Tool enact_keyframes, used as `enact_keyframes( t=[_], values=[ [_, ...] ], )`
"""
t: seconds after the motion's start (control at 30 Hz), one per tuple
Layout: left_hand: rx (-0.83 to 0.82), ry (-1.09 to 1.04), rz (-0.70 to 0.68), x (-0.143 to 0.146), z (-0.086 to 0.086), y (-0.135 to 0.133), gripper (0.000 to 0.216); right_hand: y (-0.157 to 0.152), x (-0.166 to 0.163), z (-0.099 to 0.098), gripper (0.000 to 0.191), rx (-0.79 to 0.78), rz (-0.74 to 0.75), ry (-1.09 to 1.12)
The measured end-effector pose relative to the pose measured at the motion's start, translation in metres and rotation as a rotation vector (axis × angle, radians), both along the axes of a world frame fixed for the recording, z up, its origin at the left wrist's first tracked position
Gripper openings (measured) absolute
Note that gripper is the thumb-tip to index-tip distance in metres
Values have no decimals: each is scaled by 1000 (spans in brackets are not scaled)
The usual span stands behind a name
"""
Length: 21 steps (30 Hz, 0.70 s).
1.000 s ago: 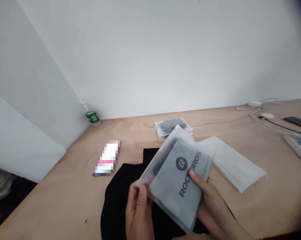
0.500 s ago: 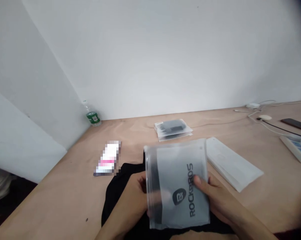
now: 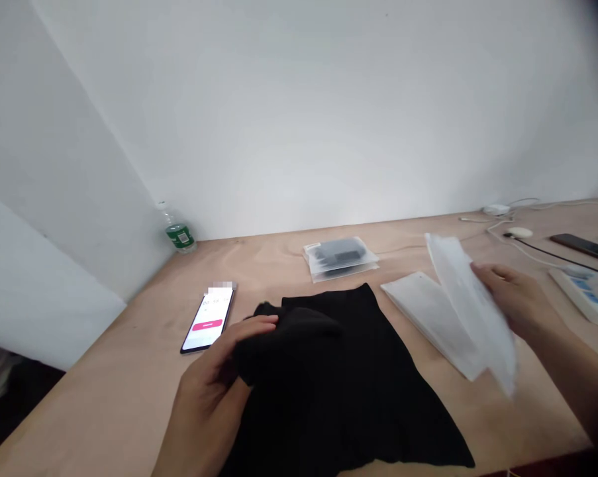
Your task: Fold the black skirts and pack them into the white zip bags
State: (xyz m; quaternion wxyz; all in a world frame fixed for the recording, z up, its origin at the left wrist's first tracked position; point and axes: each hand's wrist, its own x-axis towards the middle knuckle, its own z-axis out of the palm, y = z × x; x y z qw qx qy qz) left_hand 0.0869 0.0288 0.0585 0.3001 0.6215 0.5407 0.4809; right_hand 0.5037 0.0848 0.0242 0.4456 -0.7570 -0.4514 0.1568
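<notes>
A black cloth (image 3: 348, 384) lies spread across the front of the table, its kind of garment not clear. My left hand (image 3: 214, 384) is closed on a bunched, folded part of black fabric (image 3: 289, 331) at the cloth's left side. Off to the right, my right hand (image 3: 510, 298) grips a translucent white plastic bag (image 3: 462, 291) by its edge. The bag is tilted, slightly blurred, and looks flat. It overlaps another flat white bag (image 3: 422, 311) that lies on the table.
A packed clear pouch with dark contents (image 3: 341, 258) lies near the wall. At left are a lit phone (image 3: 212, 318) and a green-labelled bottle (image 3: 180, 235). A dark phone (image 3: 587, 247), a white power strip (image 3: 581, 291) and cables occupy the right.
The printed bag came away from above the cloth; my right hand has carried a bag right, over the other white one. My left hand now holds bunched black fabric.
</notes>
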Motion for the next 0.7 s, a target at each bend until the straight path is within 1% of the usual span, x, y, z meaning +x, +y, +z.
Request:
enact_keyframes(
  t=[0.07,0.17,0.23,0.3,0.33,0.37,0.43,0.47,0.5,0.53,0.6,0.7],
  values=[
    [109,131,-79,-1,-4,1,29,7,17,-3,30,-13,-16,-96],
    [202,294,-178,0,-11,4,47,12,16,-14,27,-40,18,-198],
    [225,391,-230,2,-13,5,58,11,-1,-20,31,-21,19,-252],
    [247,479,-272,5,-13,6,62,3,-29,-20,37,13,47,-280],
    [264,515,-290,7,-13,7,62,-3,-48,-18,38,24,89,-264],
    [292,541,-307,11,-12,7,61,-12,-69,-14,35,26,179,-218],
    [357,575,-353,21,-14,7,60,-33,-116,-5,38,-27,450,164],
    [383,582,-383,26,-15,7,59,-45,-139,-2,42,-32,525,354],
    [404,573,-411,32,-18,5,58,-55,-159,0,46,-76,607,532],
    [415,546,-428,38,-22,3,57,-64,-178,0,48,-110,654,692],
    [400,443,-408,49,-30,-3,52,-76,-203,-3,54,-123,636,904],
    [301,224,-248,60,-39,-13,39,-80,-218,-9,58,-88,606,1112]
  ],
)
